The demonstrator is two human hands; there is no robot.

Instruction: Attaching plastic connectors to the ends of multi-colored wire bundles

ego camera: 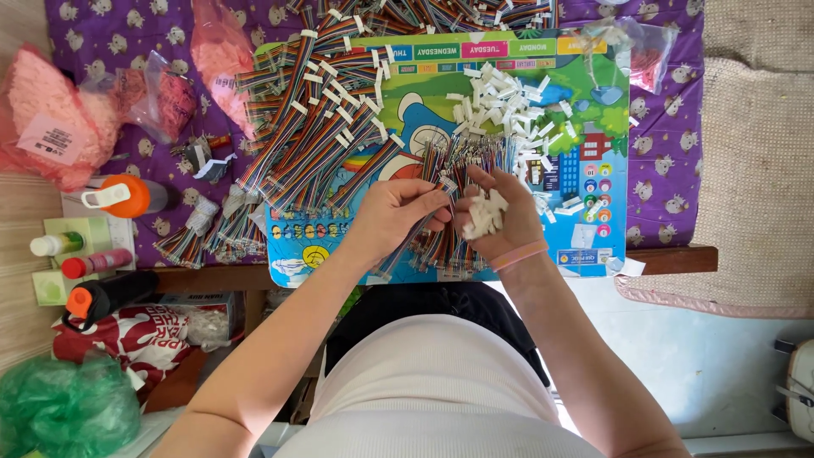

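Note:
My left hand pinches a thin rainbow-coloured ribbon wire near its bare end, low on a colourful cartoon board. My right hand sits just to its right, fingers curled around a handful of small white plastic connectors; a pink band is on that wrist. The two hands almost touch. A loose heap of white connectors lies on the board above my right hand. A bundle of unfitted wires lies right beyond my fingers.
A big pile of finished ribbon cables with white ends covers the board's left and top. Pink bags lie on the purple cloth at left. Bottles, a black and orange tool and a green bag crowd the left side.

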